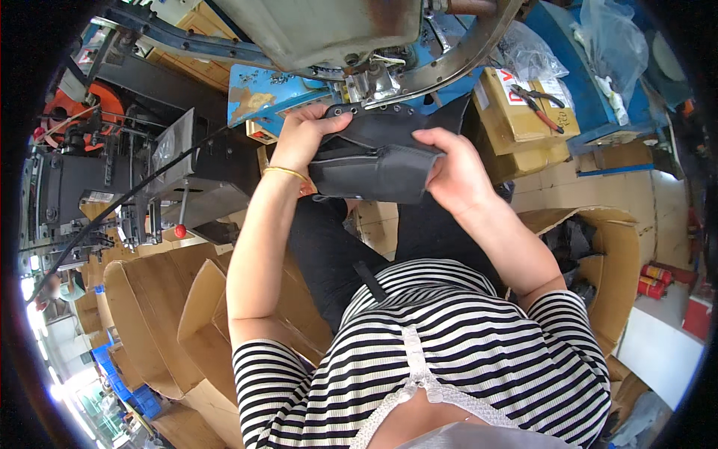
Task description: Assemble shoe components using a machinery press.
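Note:
A black leather shoe upper (359,170) spans the space between my two hands, with a row of metal eyelets along its far edge. My left hand (301,138) grips its left end, thumb lying on top near the eyelets. At the right end my right hand (462,170) pinches the folded leather, thumb above and fingers curled beneath, partly hidden. The upper's far edge is right at the metal working head (368,86) of a machine; whether they touch I cannot tell. Above that head hangs the machine's large grey body (329,30).
Pliers (535,105) with red-and-black handles lie on a cardboard box (516,131) at the right. Small metal bits are scattered on the blue machine table (262,93). Open cartons stand on both sides, the right carton (617,277) holding black pieces. A red-knobbed lever (181,228) sticks out at left.

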{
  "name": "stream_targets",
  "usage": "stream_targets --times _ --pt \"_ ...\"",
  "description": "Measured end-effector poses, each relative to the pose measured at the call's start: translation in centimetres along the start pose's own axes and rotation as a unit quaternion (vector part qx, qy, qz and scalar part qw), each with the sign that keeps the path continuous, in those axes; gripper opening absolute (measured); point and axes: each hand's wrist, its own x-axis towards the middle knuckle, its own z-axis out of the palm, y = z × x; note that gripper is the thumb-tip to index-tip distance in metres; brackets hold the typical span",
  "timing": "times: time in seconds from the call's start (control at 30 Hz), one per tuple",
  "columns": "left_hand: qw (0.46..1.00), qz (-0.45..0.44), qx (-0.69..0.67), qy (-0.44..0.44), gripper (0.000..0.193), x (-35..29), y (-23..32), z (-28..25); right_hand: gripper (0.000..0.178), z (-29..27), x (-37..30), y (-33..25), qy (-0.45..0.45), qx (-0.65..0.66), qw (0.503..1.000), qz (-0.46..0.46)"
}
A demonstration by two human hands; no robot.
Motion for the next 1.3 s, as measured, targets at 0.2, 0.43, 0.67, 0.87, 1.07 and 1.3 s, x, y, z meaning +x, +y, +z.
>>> stream_targets --times 0.2,0.43,0.67,0.87,1.07,1.3 --pt "0.996 0.011 0.085 0.032 0.017 -0.2 0.3 0.0 0.026 -0.1 0.3 0.4 0.047 0.009 0.999 0.024" --pt "0.991 0.037 0.119 0.054 0.018 -0.6 0.6 0.5 0.026 -0.2 0.1 0.3 0.036 0.019 0.999 0.007" --pt "0.996 0.029 0.08 0.028 0.016 -0.7 1.0 0.6 0.025 -1.1 1.1 0.0 0.02 0.012 1.0 0.014" --pt "0.989 0.076 0.122 -0.04 0.03 -3.3 0.2 -0.8 0.026 0.0 -3.7 2.2 0.016 -0.064 0.996 -0.052" --pt "0.973 -0.186 0.117 -0.072 0.061 -4.4 -8.3 -3.0 0.034 -3.3 -6.5 10.8 -0.36 -0.673 0.528 -0.373" --pt "0.974 -0.139 0.152 -0.092 0.021 -7.2 -9.0 -5.1 0.049 1.4 -7.1 6.5 -0.484 -0.747 0.452 -0.054"
